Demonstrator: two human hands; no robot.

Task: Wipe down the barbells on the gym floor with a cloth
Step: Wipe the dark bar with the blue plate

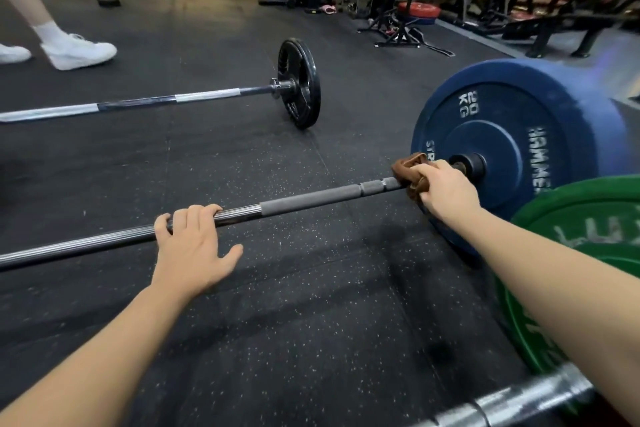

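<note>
On the speckled black rubber floor (311, 305), the right hand (446, 189) grips a brown cloth (410, 172) around the long steel barbell (304, 201) beside its blue plate (519, 135), while the left hand (194, 246) curls its fingers over the shaft.

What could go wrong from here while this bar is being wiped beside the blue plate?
The right hand wraps the brown cloth round the barbell right by the blue plate, so it might get pinched against the plate's hub. That barbell could roll, as only the left hand steadies it. Another person's white shoes are near the far barbell, a possible trip.
</note>
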